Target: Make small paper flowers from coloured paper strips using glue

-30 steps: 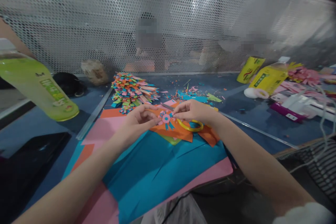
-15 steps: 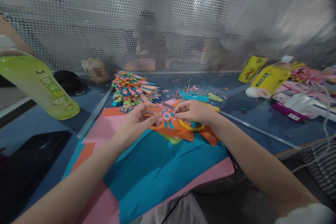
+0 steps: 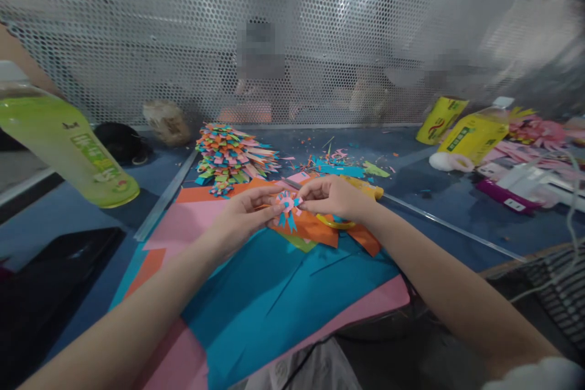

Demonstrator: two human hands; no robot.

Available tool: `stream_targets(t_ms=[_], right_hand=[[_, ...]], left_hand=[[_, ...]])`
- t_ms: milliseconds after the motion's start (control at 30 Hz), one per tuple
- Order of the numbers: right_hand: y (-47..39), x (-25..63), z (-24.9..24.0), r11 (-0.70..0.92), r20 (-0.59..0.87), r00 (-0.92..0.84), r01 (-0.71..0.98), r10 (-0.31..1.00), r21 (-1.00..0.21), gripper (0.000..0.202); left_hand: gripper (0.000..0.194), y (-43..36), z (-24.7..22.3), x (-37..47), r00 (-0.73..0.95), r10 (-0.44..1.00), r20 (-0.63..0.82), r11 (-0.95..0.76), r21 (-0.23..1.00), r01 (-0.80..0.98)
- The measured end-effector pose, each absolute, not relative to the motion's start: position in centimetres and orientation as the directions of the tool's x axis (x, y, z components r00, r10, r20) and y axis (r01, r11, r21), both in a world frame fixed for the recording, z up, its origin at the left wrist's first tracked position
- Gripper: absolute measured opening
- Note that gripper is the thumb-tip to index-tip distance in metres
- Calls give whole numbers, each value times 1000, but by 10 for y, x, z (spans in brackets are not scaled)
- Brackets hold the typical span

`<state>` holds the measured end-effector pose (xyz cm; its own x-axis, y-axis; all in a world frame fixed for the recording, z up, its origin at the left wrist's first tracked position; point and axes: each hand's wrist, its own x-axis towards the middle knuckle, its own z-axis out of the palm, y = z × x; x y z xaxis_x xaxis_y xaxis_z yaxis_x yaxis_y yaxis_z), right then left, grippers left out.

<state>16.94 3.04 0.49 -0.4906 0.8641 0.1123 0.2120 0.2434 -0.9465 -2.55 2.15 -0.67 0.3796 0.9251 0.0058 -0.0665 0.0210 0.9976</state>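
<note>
Between my hands is a small pink and blue paper flower [image 3: 287, 203] with cut strips round its centre and blue tails hanging down. My left hand [image 3: 251, 210] pinches its left side between thumb and fingers. At its right edge, my right hand [image 3: 326, 196] pinches a strip. Scissors with yellow handles [image 3: 337, 223] lie partly hidden beneath my right hand on orange paper [image 3: 315, 233]. Under my forearms spreads a large blue sheet [image 3: 292, 292], over pink paper [image 3: 365, 314]. Beyond my left hand sits a pile of fringed multicoloured paper [image 3: 233, 155].
Paper scraps [image 3: 340, 166] litter the table behind my hands. A green drink bottle [image 3: 64, 140] and a dark phone-like slab [image 3: 68, 280] are at the left. A yellow bottle [image 3: 478, 134] and a purple-based plastic item [image 3: 507, 198] are at the right. A perforated metal panel [image 3: 311, 30] closes the back.
The paper flower has shifted slightly left and turned a little. My left fingers have closed in on its edge, and my right hand has moved slightly left.
</note>
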Motion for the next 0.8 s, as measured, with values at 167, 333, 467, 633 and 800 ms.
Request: stream_targets(t_ms=[167,333,467,633,800], right_hand=[[32,169,-1,259,123,-521,198,845,-945,12],[29,172,4,314,133,-586,218,800,-924,11],[25,175,10,329,71,-692,247,718,-912,13],[21,174,11,238,14,-764,184,645,-954,12],[27,173,6,62,52,-704,-12,709,-998,20]], left_hand=[[35,20,-5,-24,364,931,-38,118,973,-200],[27,23,-6,-25,322,946,-34,127,953,-274],[24,25,-4,-26,218,974,-63,140,924,-356],[21,27,-3,-27,132,990,-53,104,899,-425],[20,27,-2,-27,123,991,-50,100,890,-445]])
